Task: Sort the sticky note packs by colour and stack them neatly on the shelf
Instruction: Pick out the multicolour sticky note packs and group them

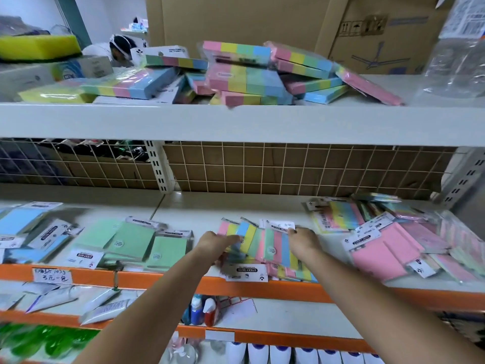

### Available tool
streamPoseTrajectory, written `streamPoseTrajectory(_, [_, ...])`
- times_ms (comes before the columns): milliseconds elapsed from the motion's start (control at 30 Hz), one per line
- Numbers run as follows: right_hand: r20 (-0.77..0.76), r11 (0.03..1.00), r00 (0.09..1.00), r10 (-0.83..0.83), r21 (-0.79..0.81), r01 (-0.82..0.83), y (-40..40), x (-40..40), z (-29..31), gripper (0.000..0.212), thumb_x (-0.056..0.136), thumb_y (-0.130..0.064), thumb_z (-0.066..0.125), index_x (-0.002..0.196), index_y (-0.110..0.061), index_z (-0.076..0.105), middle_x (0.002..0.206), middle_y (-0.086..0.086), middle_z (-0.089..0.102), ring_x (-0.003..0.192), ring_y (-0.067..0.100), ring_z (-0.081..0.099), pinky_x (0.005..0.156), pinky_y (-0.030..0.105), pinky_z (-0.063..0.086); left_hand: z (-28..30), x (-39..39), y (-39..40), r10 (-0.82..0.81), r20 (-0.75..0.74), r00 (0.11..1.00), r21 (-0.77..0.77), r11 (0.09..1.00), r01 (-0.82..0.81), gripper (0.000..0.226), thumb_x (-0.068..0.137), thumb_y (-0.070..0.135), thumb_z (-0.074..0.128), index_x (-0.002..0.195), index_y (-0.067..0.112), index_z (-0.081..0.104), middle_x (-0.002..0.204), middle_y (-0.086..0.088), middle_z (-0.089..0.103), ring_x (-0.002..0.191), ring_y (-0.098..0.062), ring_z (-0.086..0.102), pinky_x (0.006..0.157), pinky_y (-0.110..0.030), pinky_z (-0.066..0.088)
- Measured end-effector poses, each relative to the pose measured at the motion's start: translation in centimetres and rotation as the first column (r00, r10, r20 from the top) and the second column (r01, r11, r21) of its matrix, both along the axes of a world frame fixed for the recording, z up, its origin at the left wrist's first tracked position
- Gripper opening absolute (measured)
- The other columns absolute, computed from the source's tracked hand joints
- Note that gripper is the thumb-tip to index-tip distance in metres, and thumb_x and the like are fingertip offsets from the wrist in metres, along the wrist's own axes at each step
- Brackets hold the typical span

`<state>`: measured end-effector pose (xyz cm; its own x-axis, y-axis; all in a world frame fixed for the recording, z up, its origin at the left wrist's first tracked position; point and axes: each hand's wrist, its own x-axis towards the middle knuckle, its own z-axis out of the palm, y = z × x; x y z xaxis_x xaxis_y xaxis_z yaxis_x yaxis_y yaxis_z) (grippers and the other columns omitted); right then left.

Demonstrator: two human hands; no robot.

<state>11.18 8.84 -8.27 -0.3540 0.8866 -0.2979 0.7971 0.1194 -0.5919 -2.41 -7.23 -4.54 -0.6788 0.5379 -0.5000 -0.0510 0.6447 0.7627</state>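
Sticky note packs lie across the middle shelf (pixel 236 206), roughly grouped by colour. At the left end sit blue packs (pixel 23 222), overlapping one another at slants. Just right of them is a loose group of green packs (pixel 131 240), some flat and some tilted, with white header cards showing. In the middle of the shelf lies a fanned cluster of striped multicolour packs (pixel 262 243), pink, yellow, blue and green, reaching to the orange front edge (pixel 157 281), where one white header card (pixel 246 271) hangs over. The left hand (pixel 215 243) rests on the left side of this cluster, its fingers curled over a striped pack, seemingly gripping it, though blur hides the fingertips. The right hand (pixel 304 240) grips the top of another striped pack by its white card, fingers bent round it. To the right lie pink packs (pixel 383 253), and behind and beside them more striped packs (pixel 341 214) in a loose pile.

On the upper shelf (pixel 236 119) a jumbled heap of striped packs (pixel 246 74) leans at many angles in front of a large cardboard box (pixel 262 19). A yellow sponge (pixel 39 46) sits at the far left. Below the orange edge are white tubes (pixel 65 298) and small bottles (pixel 202 311).
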Motion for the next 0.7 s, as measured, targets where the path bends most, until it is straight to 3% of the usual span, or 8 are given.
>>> streamPoseTrajectory(33, [0.022,1.0,1.0,-0.004,0.018,0.003,-0.2,0.1,0.1,0.042,0.102,-0.029,0.032,0.112,-0.005,0.064,0.122,0.021,0.058,0.11,0.034,0.057,0.09,0.034,0.044,-0.3,-0.1,0.1,0.034,0.008,0.999,0.035,0.999,-0.034,0.036,0.09,0.042,0.061,0.096,0.007,0.054,0.088,-0.007,0.059,0.072,-0.016,0.056,0.055,-0.024,0.041])
streamPoseTrajectory(100, [0.033,0.998,0.999,0.003,0.059,-0.005,-0.4,0.2,0.4,0.042,0.102,-0.027,0.03,0.108,-0.004,0.065,0.122,0.022,0.057,0.11,0.035,0.057,0.089,0.034,0.044,-0.7,-0.3,0.2,0.096,0.043,0.994,0.067,0.993,-0.098,0.036,0.095,0.037,0.053,0.108,0.003,0.055,0.098,-0.012,0.064,0.08,-0.023,0.06,0.06,-0.028,0.041])
streamPoseTrajectory(200, [-0.048,0.999,0.998,-0.029,0.042,0.031,-0.3,0.5,1.0,0.032,0.103,-0.022,0.031,0.092,-0.006,0.057,0.108,0.023,0.059,0.094,0.033,0.056,0.081,0.034,0.043,-0.9,-0.3,0.3,0.111,0.054,0.992,0.091,0.989,-0.116,0.016,0.096,0.015,0.048,0.103,0.004,0.057,0.08,-0.009,0.062,0.064,-0.019,0.056,0.055,-0.026,0.039])
streamPoseTrajectory(333, [-0.08,0.996,0.993,-0.089,-0.039,0.086,0.4,2.0,1.6,0.037,0.102,-0.016,0.032,0.123,0.006,0.055,0.125,0.024,0.056,0.116,0.035,0.053,0.09,0.031,0.042,-0.8,-1.1,0.0,0.142,0.098,0.985,0.112,0.982,-0.153,0.018,0.096,0.01,0.041,0.107,0.003,0.053,0.087,-0.014,0.064,0.063,-0.023,0.061,0.056,-0.026,0.042])
streamPoseTrajectory(433, [-0.002,0.994,0.996,-0.09,-0.064,0.089,0.6,2.9,1.7,0.037,0.101,-0.015,0.034,0.129,0.005,0.05,0.13,0.023,0.054,0.12,0.035,0.052,0.089,0.031,0.043,-0.7,-1.8,-0.7,0.214,0.165,0.963,0.127,0.963,-0.236,0.018,0.093,0.011,0.04,0.096,0.004,0.056,0.082,-0.015,0.065,0.059,-0.026,0.064,0.054,-0.025,0.044])
streamPoseTrajectory(500, [0.068,0.991,0.99,-0.123,-0.051,0.126,0.4,3.2,1.9,0.04,0.1,-0.021,0.042,0.132,0.002,0.044,0.133,0.021,0.053,0.12,0.034,0.053,0.079,0.029,0.039,-0.6,-2.2,-1.3,0.248,0.146,0.958,0.119,0.957,-0.266,0.015,0.093,0.012,0.039,0.09,0.007,0.053,0.079,-0.013,0.064,0.058,-0.026,0.064,0.056,-0.025,0.042])
streamPoseTrajectory(567, [0.125,0.989,0.981,-0.146,-0.008,0.148,-0.1,3.6,2.2,0.049,0.097,-0.03,0.049,0.136,-0.001,0.039,0.135,0.018,0.052,0.12,0.033,0.053,0.074,0.028,0.036,-1.0,-2.7,-1.6,0.264,0.085,0.961,0.098,0.957,-0.272,0.017,0.093,0.011,0.038,0.098,0.004,0.052,0.089,-0.017,0.065,0.059,-0.026,0.063,0.056,-0.025,0.041])
streamPoseTrajectory(700, [0.096,0.996,0.992,-0.077,0.057,0.071,-0.1,4.1,2.1,0.064,0.09,-0.047,0.054,0.142,-0.016,0.037,0.141,0.012,0.047,0.126,0.033,0.047,0.09,0.034,0.041,-1.0,-3.4,-1.8,0.316,-0.021,0.948,0.168,0.936,-0.308,0.017,0.091,0.006,0.037,0.102,0.002,0.049,0.099,-0.022,0.063,0.058,-0.024,0.062,0.051,-0.024,0.039])
